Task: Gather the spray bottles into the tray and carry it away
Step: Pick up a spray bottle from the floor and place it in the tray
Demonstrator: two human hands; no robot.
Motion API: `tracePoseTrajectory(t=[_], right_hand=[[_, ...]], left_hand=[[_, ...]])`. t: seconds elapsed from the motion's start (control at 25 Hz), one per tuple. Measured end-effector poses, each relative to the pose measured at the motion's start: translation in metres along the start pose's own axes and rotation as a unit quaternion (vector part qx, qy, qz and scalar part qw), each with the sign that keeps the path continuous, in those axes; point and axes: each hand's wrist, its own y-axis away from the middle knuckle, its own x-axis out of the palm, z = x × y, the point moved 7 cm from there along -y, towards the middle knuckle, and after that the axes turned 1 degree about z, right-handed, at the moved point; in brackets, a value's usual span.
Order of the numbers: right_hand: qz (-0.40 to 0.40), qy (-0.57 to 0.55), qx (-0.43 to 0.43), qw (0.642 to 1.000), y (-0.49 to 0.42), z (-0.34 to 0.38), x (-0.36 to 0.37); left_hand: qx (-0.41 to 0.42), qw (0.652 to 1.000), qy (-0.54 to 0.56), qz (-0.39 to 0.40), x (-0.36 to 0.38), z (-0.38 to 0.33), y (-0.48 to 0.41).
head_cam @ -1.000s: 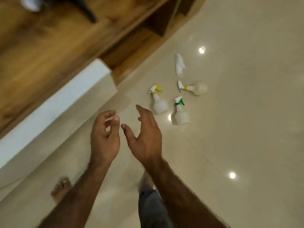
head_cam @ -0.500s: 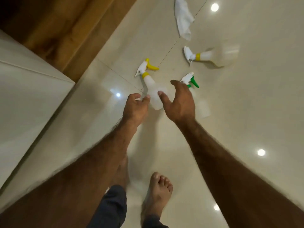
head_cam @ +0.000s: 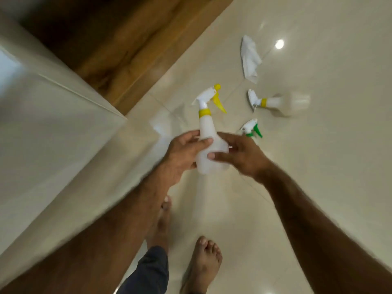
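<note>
A white spray bottle with a yellow trigger and collar (head_cam: 206, 132) is held off the floor between both hands. My left hand (head_cam: 182, 154) wraps its body from the left. My right hand (head_cam: 239, 154) touches it from the right with thumb and fingers. Behind my right hand only the green-and-white head of a second spray bottle (head_cam: 251, 129) shows; its body is hidden. A third spray bottle with a yellow collar (head_cam: 280, 102) lies on its side on the floor further back. No tray is in view.
A crumpled white cloth (head_cam: 249, 58) lies on the glossy beige tile floor (head_cam: 318, 166) beyond the bottles. A white block or step (head_cam: 53, 124) rises at the left, with wooden cabinetry (head_cam: 118, 39) behind it. My bare feet (head_cam: 203, 262) stand below the hands.
Both hands went down to the yellow-trigger bottle and closed on it; it now sits raised between them. The view has shifted closer to the floor.
</note>
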Motion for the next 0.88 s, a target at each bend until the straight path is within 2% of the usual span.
tracePoseTrajectory(t=[0.2, 0.44, 0.68, 0.88], right_hand=[[-0.019, 0.077, -0.104, 0.991, 0.122, 0.171, 0.032], [0.006, 0.165, -0.275, 0.947, 0.240, 0.373, 0.159], [0.054, 0.190, -0.384, 0.902, 0.289, 0.477, 0.355], [0.136, 0.213, -0.424, 0.870, 0.312, 0.496, 0.563]], left_hand=[[0.106, 0.992, 0.068, -0.008, -0.052, -0.084, 0.175], [0.260, 0.945, 0.156, -0.123, -0.184, -0.153, 0.401], [0.335, 0.881, 0.236, -0.238, -0.361, -0.129, 0.525], [0.350, 0.830, 0.244, -0.359, -0.531, -0.039, 0.601]])
